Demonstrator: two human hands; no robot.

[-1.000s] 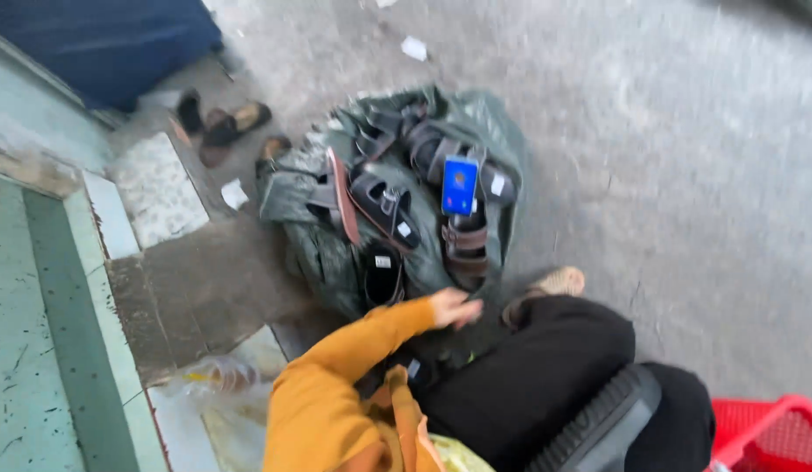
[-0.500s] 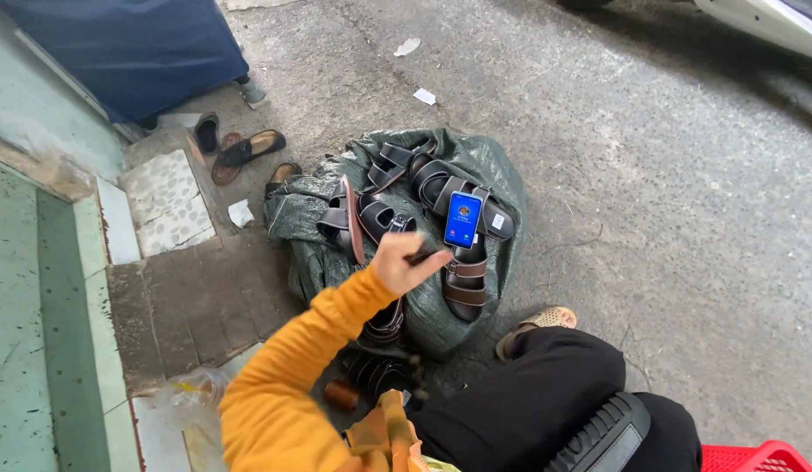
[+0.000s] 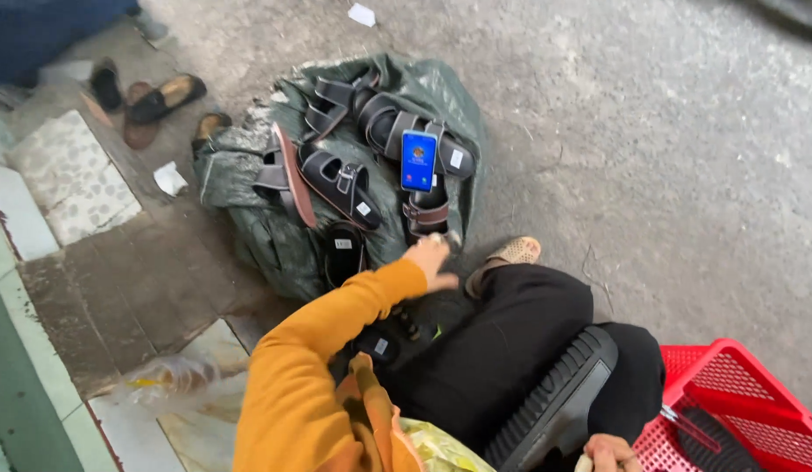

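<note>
Left hand (image 3: 430, 260) reaches, fingers loosely spread and empty, toward the black strapped sandals (image 3: 371, 166) heaped on a crumpled green sack (image 3: 249, 218) that keeps them off the rough concrete. Your right hand (image 3: 610, 453) grips a black ridged sole (image 3: 555, 406) beside the red plastic basket (image 3: 738, 393).

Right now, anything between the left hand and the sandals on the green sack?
Nothing visible. The left hand is at the near edge of the green sack, right below the closest brown-strapped sandal. The phone lies on sandals farther up, out of the path.
</note>
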